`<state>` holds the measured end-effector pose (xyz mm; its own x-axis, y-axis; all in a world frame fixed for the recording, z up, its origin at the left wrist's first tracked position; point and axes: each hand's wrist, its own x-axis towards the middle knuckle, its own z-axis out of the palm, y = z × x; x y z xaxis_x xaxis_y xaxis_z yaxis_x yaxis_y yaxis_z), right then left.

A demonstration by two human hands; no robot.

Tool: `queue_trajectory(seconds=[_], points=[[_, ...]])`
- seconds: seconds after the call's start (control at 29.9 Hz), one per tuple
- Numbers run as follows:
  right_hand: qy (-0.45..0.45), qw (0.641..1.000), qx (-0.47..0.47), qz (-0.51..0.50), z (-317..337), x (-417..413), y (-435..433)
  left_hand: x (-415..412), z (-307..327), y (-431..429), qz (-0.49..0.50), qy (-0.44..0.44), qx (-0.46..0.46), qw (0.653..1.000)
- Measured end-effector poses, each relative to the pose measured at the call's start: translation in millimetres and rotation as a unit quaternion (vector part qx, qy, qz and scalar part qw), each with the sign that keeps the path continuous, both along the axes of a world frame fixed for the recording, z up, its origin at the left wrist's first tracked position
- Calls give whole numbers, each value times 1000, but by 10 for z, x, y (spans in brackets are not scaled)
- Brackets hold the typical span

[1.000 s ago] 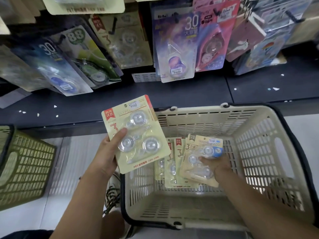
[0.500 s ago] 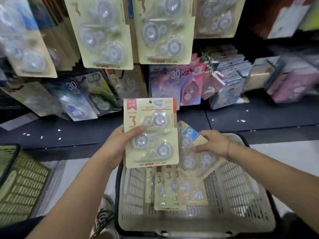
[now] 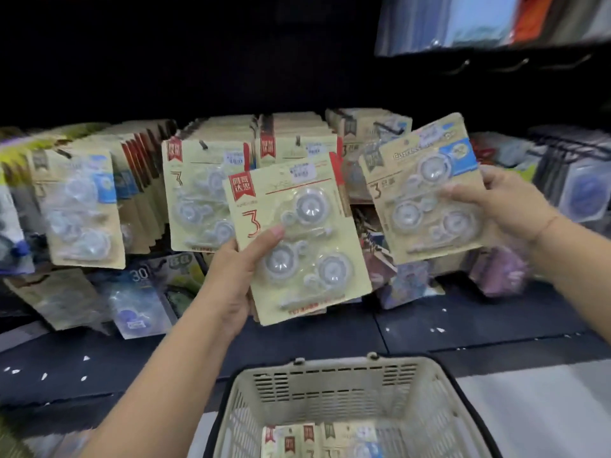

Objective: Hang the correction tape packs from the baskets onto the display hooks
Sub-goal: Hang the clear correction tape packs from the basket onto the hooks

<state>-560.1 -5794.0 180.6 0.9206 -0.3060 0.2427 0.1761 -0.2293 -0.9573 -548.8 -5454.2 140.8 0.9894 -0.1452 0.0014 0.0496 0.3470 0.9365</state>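
Correction tape packs (image 3: 319, 439) are lying in the basket (image 3: 330, 380), which is sitting much lower in view than 0.5 s ago. Both hands are now raised: the blue-label pack (image 3: 426, 193) is hanging well clear of the basket and further R, and the red-label pack (image 3: 297, 239) is sitting up in front of the hung rows (image 3: 198, 193). Both held packs are standing long axis approx. vertical, headers up, printed faces toward the camera, tops leaning slightly left. L hand (image 3: 231, 279) is gripping the red-label pack at its lower left, thumb across the front, fingers curled behind (prob. a second pack under it; edges too blurred). R hand (image 3: 506, 206) is pinching the blue-label pack's right edge, forearm reaching up from lower right.
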Motion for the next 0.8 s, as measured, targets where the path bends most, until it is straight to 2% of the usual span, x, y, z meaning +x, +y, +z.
queue_trajectory(seconds=[0.13, 0.37, 0.53, 0.63, 0.73, 0.8], points=[[16, 995, 102, -19, 62, 244, 34, 85, 2, -30, 19, 16, -29, 999], [33, 990, 131, -29, -17, 514, 77, 177, -13, 72, 38, 3, -43, 998], [85, 988, 74, -101, -34, 882, 160, 195, -40, 72, 26, -3, -42, 999], [88, 981, 50, -164, -7, 1151, 229, 214, -55, 46, 24, 1, -40, 999], [129, 967, -1, -220, -16, 1340, 262, 225, -69, 11, 17, 9, -43, 999], [141, 963, -9, -230, -47, 1418, 247, 220, -79, -21, 12, 9, -41, 999]])
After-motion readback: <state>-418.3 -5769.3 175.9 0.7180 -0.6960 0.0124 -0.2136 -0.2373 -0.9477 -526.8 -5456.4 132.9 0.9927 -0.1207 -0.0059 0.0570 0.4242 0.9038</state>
